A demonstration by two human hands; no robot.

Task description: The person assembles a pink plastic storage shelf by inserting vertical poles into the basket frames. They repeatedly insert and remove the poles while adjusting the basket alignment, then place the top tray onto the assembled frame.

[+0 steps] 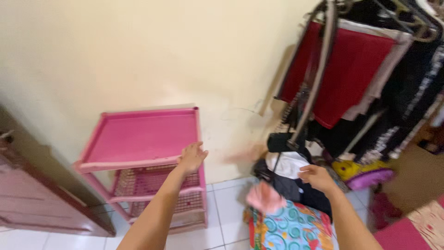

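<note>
Left hand (pixel 192 156) at pink rack (pixel 143 139); right hand (pixel 315 178) over clothes pile (pixel 289 171).
Left open, touching the top tray's front corner, holding nothing. Right loosely curled; grip cannot be told.

The pink cloth (pixel 265 197) is motion-blurred, and the patterned bundle (pixel 289 229) is cut off below.

Pink plastic rack (pixel 138 139) — three tiers, upright against wall, top tray bare.

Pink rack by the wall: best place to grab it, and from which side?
Probably the raised front rim of the pink rack's top tray, at its right corner, coming from the front. That lip faces outward, and the left hand is already there; wall blocks the back.
</note>
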